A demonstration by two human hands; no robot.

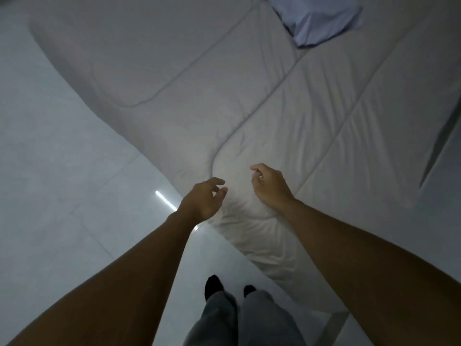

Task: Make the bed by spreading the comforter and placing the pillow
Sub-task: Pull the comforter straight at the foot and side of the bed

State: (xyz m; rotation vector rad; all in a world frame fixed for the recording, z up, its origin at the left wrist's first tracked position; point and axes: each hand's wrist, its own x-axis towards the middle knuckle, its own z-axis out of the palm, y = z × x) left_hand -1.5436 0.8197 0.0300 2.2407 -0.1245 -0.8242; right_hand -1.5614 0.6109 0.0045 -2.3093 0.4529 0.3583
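1. The left hand [202, 199] and right hand [270, 187] are hovering released, fingers curled, over the comforter [224, 96] corner, grasping nothing.
2. The comforter is lying across the bed, mostly spread; wrinkles and the near corner are awaiting straightening.
3. The pillow [321, 18] is resting at the far end; final placement appears outstanding.
4. The floor [50, 171] is offering open room to the left.

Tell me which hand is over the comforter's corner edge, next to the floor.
The left hand: it hovers at the comforter corner beside the floor; the right hand is farther in.
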